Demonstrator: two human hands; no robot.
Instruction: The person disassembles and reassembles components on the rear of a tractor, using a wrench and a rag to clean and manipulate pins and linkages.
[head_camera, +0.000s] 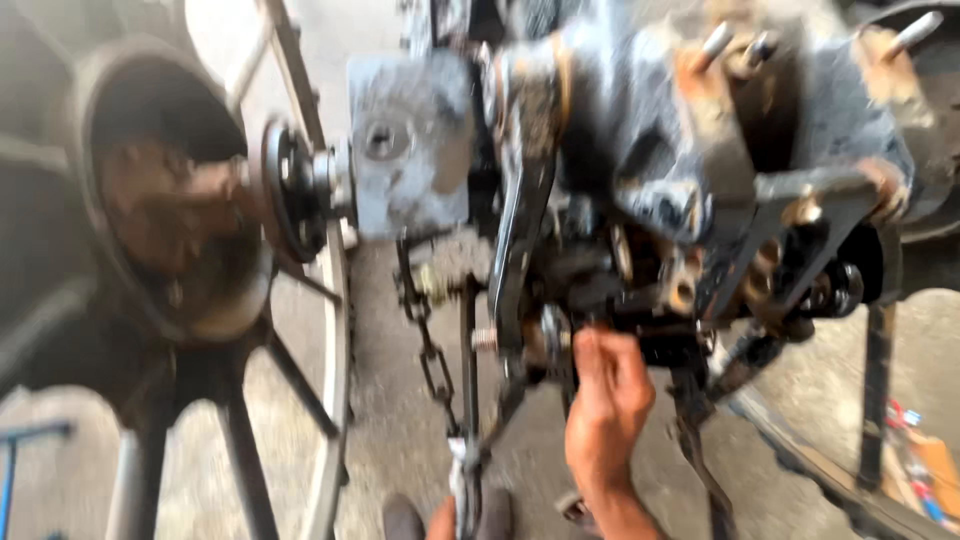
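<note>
Workshop floor around a blurred blue-grey machine

A spoked metal wheel (200, 300) fills the left, its dark hub (180, 230) rusty; a chain (430, 350) hangs beside it above the concrete floor (390, 420), with colourful clutter (920, 460) at the right edge.

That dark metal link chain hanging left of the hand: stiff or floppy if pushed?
Probably floppy: the dark metal link chain hangs in separate links and would likely swing aside. It looks like steel, so probably heavy for its size. Its surface looks grimy, possibly slippery; blur hides detail.
</note>
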